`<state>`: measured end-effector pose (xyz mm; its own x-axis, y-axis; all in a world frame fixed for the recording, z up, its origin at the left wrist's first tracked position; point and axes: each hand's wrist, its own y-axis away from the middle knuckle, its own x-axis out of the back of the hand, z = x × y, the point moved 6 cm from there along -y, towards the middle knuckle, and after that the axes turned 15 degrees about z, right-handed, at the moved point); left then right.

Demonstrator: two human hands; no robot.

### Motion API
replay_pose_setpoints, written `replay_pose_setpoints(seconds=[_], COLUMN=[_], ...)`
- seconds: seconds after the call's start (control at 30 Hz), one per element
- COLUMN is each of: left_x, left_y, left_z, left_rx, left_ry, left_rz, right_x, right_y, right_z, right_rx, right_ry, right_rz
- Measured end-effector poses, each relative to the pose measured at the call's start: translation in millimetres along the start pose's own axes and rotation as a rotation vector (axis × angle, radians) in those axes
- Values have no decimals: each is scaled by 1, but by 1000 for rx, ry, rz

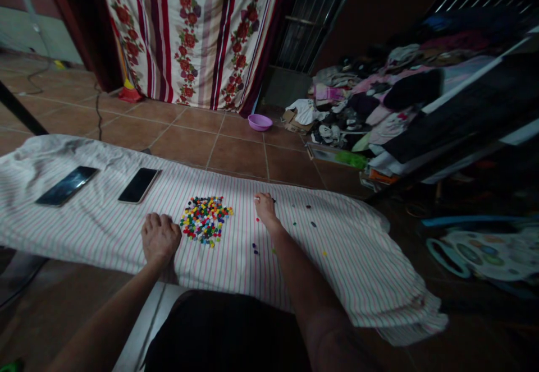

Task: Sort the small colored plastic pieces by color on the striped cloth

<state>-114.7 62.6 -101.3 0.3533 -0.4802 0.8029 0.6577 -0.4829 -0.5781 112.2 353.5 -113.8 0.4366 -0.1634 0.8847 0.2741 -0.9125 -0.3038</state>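
Note:
A pile of small beads (205, 219) in many colours is heaped on the striped cloth (227, 271). Close against the pile's left side, my left hand (160, 238) rests on the cloth with its fingers curled in; no held object shows. My right hand (265, 209) is to the right of the pile, low over the cloth, thumb and fingers pinched together. A tiny pale spot shows at its fingertips, too small to name. Around that hand lie single beads: a red bead (257, 220), dark purple beads (255, 248), a grey bead (313, 224) and a yellow bead (324, 253).
Two phones, a larger phone (67, 186) and a smaller phone (139, 186), lie on the cloth at the left. Beyond, on the tiled floor (236, 153), sits a purple basin (260, 122) before a floral curtain (189, 35). Heaped clothes (370, 102) fill the right.

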Motion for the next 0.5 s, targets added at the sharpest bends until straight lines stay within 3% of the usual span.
replay_pose_setpoints(seconds=[0.3, 0.5], left_x=[-3, -2], left_y=[-1, -1], left_z=[-1, -1], left_rx=[16, 11], left_ry=[8, 0], left_rz=[-10, -22], right_x=[6, 17], right_y=[-3, 8], right_z=[-1, -13], right_rx=[11, 18], right_ry=[-4, -53], right_rz=[10, 87])
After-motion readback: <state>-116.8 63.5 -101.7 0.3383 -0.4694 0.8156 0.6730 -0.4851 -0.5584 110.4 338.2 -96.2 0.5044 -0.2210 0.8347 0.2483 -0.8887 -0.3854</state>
